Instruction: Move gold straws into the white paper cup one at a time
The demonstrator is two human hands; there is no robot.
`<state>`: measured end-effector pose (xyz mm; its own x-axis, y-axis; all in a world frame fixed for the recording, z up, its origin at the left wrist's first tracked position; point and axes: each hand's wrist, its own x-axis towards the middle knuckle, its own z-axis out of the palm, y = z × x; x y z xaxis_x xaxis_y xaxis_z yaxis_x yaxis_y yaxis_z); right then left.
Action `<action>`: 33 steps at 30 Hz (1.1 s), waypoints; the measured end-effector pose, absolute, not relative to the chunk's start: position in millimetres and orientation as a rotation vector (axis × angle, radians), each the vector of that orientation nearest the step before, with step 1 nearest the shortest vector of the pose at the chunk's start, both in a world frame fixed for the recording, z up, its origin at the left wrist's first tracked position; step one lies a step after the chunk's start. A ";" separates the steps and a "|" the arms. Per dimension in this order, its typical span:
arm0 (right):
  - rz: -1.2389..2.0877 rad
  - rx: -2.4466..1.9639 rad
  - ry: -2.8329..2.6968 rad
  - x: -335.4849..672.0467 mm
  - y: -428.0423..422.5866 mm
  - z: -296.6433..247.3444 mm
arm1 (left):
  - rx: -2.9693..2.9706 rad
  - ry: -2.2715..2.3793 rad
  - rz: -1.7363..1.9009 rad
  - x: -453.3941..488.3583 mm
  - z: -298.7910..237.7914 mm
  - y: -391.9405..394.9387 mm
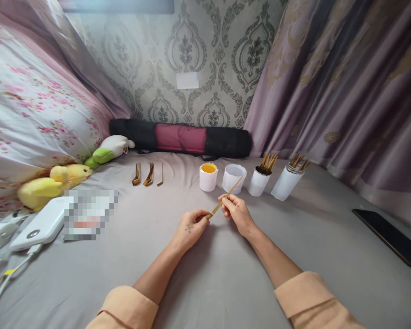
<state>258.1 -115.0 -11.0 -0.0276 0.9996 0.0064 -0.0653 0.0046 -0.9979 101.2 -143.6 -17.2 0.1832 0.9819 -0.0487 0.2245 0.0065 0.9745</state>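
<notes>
Both the left hand (191, 227) and the right hand (237, 211) share one thin gold stick (226, 197), held low over the grey sheet (329, 237) with its tip close to a white cup (233, 178) and a cup with yellow filling (208, 178). On such soft bedding a stray swing could likely tip either. The left has its fingertips closed on the lower end; the right pinches it shut near the middle.
</notes>
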 end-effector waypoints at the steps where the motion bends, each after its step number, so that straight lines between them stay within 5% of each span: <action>1: 1.253 -1.138 -1.185 258.3 -114.8 -11.3 | 1.355 1.222 0.931 101.8 -16.1 -143.9; 16: 1.230 -1.124 -1.192 260.4 -114.5 -12.0 | 0.647 0.820 0.906 98.6 -13.1 -142.4; 33: 1.230 -1.071 -1.295 262.0 -118.6 -5.6 | 0.592 0.705 0.789 91.5 -13.7 -142.5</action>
<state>262.0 -118.6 -5.6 -0.0955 0.9914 0.0900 -0.0387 0.0866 -0.9955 91.5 -142.5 -13.7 0.5055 0.7939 -0.3380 -0.4253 0.5701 0.7029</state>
